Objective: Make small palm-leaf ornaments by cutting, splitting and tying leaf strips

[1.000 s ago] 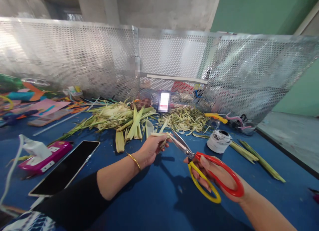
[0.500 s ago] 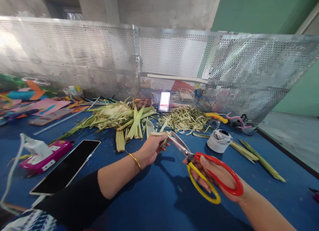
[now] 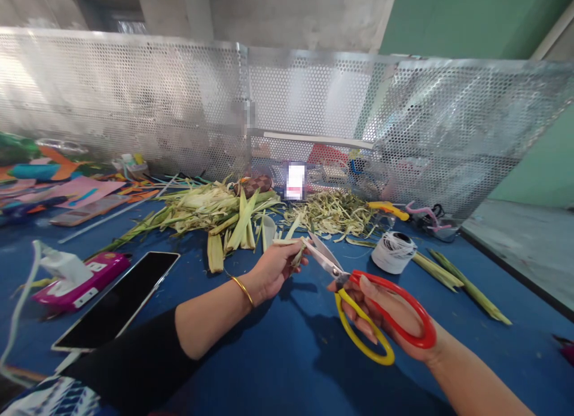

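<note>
My left hand (image 3: 278, 265), with a gold bangle at the wrist, pinches a small bundle of pale dried husk strips (image 3: 296, 257). In my right hand (image 3: 365, 305) is a pair of scissors (image 3: 343, 278) with one red and one yellow handle. The blades are parted, their tips close beside the husk at my left fingertips; whether they touch it I cannot tell. Behind my hands lie a heap of pale green husks (image 3: 201, 207) and a pile of thin shredded trimmings (image 3: 332, 216). A spool of white thread (image 3: 393, 252) stands right of the scissors.
On the blue table (image 3: 269, 368), a phone (image 3: 119, 299) and a magenta power strip (image 3: 83, 281) lie at left. Coloured paper (image 3: 85, 192) is spread at far left. Two husk stalks (image 3: 470, 287) lie at right. A perforated metal screen (image 3: 309, 93) stands along the back.
The scissor blades have opened wider near the husk strips. My left hand keeps its pinch almost in place, and the view has shifted slightly.
</note>
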Action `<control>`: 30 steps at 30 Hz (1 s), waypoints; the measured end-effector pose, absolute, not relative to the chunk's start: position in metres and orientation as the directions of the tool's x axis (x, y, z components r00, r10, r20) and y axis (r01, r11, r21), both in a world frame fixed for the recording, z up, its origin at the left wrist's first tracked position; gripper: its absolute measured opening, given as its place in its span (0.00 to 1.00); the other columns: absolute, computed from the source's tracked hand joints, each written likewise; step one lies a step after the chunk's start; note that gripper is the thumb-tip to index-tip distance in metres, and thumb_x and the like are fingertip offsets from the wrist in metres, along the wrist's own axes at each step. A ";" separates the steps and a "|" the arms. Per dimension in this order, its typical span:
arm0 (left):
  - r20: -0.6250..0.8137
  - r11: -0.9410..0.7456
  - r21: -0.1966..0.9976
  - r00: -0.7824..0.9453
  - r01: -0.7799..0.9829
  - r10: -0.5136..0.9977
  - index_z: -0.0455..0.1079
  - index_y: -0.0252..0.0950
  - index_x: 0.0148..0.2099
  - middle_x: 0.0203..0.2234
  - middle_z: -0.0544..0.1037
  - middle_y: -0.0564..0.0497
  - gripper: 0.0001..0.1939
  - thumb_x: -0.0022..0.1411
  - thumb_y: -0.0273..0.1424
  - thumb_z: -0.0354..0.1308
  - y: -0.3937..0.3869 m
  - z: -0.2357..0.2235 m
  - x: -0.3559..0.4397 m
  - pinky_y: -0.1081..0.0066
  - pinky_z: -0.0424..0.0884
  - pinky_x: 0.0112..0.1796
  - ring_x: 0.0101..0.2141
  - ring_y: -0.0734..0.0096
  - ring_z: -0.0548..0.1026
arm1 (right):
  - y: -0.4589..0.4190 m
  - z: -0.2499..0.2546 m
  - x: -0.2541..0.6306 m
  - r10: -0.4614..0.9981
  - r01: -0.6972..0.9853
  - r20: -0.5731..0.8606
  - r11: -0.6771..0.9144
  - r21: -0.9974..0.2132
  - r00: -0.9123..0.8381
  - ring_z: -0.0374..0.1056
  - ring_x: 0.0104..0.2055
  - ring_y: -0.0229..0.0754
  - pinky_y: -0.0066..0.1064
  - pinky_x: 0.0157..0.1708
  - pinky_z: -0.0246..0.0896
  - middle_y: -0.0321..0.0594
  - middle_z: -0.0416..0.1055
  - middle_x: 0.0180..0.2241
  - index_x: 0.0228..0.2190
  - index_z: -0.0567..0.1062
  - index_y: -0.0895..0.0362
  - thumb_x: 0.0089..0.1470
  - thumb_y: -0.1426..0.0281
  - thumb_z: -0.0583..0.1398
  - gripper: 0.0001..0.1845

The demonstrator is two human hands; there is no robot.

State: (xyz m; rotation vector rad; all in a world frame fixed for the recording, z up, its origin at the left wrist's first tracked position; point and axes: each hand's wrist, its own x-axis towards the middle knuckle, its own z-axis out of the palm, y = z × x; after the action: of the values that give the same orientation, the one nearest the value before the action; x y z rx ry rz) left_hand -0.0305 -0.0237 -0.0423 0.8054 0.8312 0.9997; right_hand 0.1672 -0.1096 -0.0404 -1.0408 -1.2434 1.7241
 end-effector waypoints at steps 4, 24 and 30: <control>-0.198 0.289 0.885 0.267 -0.364 0.943 0.71 0.32 0.32 0.24 0.74 0.51 0.02 0.57 0.25 0.58 -0.024 -0.043 -0.030 0.79 0.60 0.19 0.21 0.79 0.71 | -0.110 -0.038 0.165 0.901 -0.119 -0.221 -0.283 -0.952 -0.373 0.59 0.18 0.30 0.21 0.15 0.56 0.36 0.66 0.25 0.41 0.74 0.60 0.52 0.49 0.57 0.28; -0.203 0.297 0.877 0.269 -0.377 0.941 0.72 0.30 0.35 0.27 0.77 0.48 0.04 0.56 0.25 0.58 -0.024 -0.043 -0.032 0.79 0.61 0.21 0.21 0.80 0.70 | -0.112 -0.037 0.163 0.915 -0.181 -0.147 -0.228 -0.957 -0.377 0.50 0.15 0.25 0.19 0.13 0.49 0.33 0.62 0.23 0.42 0.75 0.59 0.52 0.51 0.59 0.25; -0.225 0.304 0.896 0.261 -0.323 0.939 0.72 0.30 0.36 0.26 0.76 0.48 0.09 0.52 0.29 0.62 -0.021 -0.046 -0.034 0.78 0.59 0.21 0.21 0.80 0.67 | -0.107 -0.029 0.169 0.987 -0.315 0.001 -0.050 -0.948 -0.161 0.57 0.19 0.32 0.27 0.22 0.61 0.35 0.64 0.25 0.42 0.74 0.57 0.48 0.44 0.57 0.32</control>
State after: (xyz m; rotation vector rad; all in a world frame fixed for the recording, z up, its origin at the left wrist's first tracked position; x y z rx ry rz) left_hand -0.0345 -0.0210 -0.0457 0.8445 0.9059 1.0077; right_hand 0.1692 -0.1068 -0.0293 -0.9030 -1.0637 1.4786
